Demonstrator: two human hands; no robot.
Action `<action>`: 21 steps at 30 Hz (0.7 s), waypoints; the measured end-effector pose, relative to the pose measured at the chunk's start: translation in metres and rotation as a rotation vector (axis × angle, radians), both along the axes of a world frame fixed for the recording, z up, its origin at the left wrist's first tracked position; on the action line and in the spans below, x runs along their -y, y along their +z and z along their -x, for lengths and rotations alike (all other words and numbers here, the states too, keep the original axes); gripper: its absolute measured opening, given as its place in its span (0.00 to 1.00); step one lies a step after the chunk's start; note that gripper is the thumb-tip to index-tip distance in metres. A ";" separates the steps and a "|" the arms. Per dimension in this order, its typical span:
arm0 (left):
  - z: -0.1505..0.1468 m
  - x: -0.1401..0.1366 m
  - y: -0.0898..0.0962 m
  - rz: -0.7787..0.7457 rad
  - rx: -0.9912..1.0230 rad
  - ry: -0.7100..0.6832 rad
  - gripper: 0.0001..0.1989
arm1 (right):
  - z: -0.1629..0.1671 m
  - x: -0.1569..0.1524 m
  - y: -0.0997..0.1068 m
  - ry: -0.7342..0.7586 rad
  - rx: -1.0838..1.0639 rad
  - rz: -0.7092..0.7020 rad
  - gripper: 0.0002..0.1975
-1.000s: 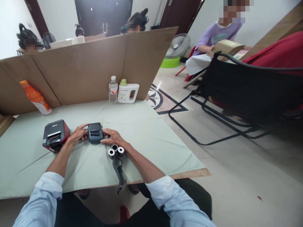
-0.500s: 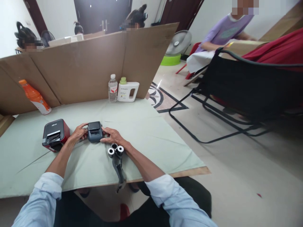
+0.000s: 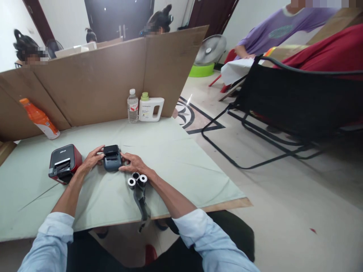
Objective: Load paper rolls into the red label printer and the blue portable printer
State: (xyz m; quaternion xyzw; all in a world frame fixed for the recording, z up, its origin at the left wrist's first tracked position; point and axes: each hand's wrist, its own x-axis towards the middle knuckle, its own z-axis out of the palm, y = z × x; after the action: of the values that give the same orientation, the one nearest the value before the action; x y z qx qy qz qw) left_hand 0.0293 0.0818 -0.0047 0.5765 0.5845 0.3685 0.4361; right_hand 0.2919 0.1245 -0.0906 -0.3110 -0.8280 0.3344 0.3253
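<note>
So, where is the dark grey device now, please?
In the head view, the dark grey device is left of centre, between the left hand and right hand, with the red-and-black machine farther left.

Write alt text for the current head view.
Left hand and right hand at either side of a small dark device on a cloth-covered table. Red and black machine to its left; three small cylinders near the right forearm.

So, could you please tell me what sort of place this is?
Probably a makeshift indoor workroom: a brown cardboard partition backs a pale green cloth-covered table, with a round grey fan beyond.
</note>
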 end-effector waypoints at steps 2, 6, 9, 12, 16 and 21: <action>-0.002 -0.001 0.001 0.013 0.007 0.036 0.41 | 0.000 0.001 0.001 -0.002 0.004 0.003 0.35; -0.008 -0.010 0.001 0.029 0.023 0.147 0.37 | 0.001 0.001 0.002 -0.010 0.008 0.017 0.36; -0.014 -0.023 0.000 0.032 -0.019 0.243 0.33 | 0.001 0.000 0.001 -0.022 0.004 0.030 0.37; -0.020 -0.034 0.001 0.043 -0.059 0.292 0.35 | 0.000 0.000 0.000 -0.007 -0.008 0.023 0.36; -0.021 -0.039 0.003 0.045 -0.051 0.294 0.37 | 0.000 -0.001 0.000 0.000 -0.021 0.014 0.36; -0.012 -0.022 0.003 -0.082 -0.161 0.323 0.29 | 0.001 -0.002 -0.001 0.000 -0.024 0.011 0.36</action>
State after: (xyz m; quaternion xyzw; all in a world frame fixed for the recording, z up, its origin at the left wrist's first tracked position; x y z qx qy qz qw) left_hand 0.0409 0.1040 -0.0021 0.5199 0.6870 0.4102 0.2992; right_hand 0.2906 0.1267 -0.0916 -0.3089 -0.8222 0.3424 0.3336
